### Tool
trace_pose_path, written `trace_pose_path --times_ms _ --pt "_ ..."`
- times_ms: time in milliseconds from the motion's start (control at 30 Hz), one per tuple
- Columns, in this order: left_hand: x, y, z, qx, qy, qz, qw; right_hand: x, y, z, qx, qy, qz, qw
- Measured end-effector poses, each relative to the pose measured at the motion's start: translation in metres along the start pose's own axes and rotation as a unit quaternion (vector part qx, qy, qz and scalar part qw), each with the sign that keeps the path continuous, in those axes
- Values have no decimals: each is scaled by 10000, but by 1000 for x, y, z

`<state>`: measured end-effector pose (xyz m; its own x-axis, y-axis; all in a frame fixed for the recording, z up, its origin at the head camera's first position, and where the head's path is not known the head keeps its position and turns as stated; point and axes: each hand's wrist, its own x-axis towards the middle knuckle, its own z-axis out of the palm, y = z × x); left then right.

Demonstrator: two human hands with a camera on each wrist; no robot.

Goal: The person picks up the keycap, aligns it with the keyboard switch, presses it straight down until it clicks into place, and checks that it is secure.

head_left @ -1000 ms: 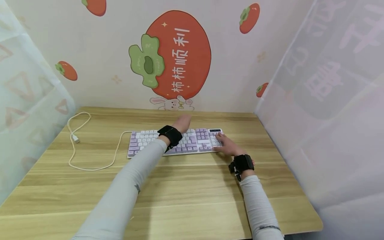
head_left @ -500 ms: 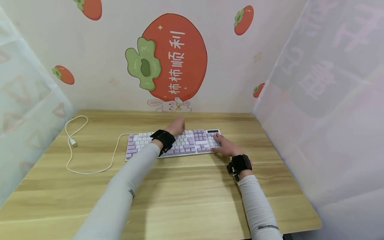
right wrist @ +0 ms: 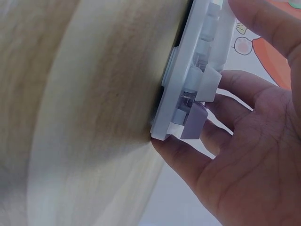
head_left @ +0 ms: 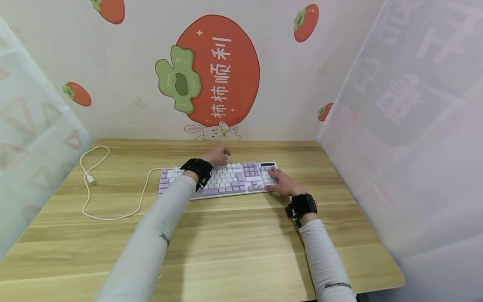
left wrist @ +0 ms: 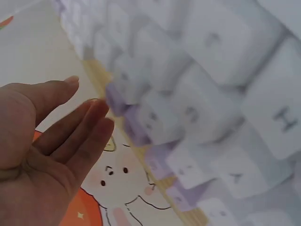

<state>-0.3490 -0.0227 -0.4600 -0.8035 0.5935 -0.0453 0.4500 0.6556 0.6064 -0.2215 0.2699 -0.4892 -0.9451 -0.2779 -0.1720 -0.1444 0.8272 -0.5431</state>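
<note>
A white and purple keyboard point(head_left: 230, 180) lies on the wooden table. My left hand point(head_left: 216, 155) is above its back edge, fingers loosely extended and thumb apart. In the left wrist view the fingertips point(left wrist: 106, 123) overlap the purple back-row keys point(left wrist: 136, 127), and no object shows between thumb and fingers. At the keyboard's right end, my right hand point(head_left: 284, 183) holds it. The right wrist view shows the thumb point(right wrist: 181, 155) against the front corner of the white case point(right wrist: 176, 89), with the other fingers bent over the number-pad keys.
A white cable point(head_left: 145, 191) leaves the keyboard's back left and loops over the wooden table point(head_left: 241, 243), its USB plug point(head_left: 90, 179) lying at the left. Behind stands a wall point(head_left: 279, 84) with persimmon prints. White sheets point(head_left: 407, 138) close off both sides.
My left hand has moved left along the keyboard's back edge, and its fingers now spread more. My right hand keeps its place. The head view has shifted slightly.
</note>
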Motion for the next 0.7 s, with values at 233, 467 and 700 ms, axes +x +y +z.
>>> trace_pose_path --times_ms 233,467,700 --pt "0 -4 6 968 6 177 9952 -2 -3 -2 34 27 112 9999" --pt "-1 -8 7 723 334 462 9958 -2 -6 0 78 85 24 9999" --pt "-4 -17 3 283 434 94 9986 -3 -3 1 81 67 36 9999"
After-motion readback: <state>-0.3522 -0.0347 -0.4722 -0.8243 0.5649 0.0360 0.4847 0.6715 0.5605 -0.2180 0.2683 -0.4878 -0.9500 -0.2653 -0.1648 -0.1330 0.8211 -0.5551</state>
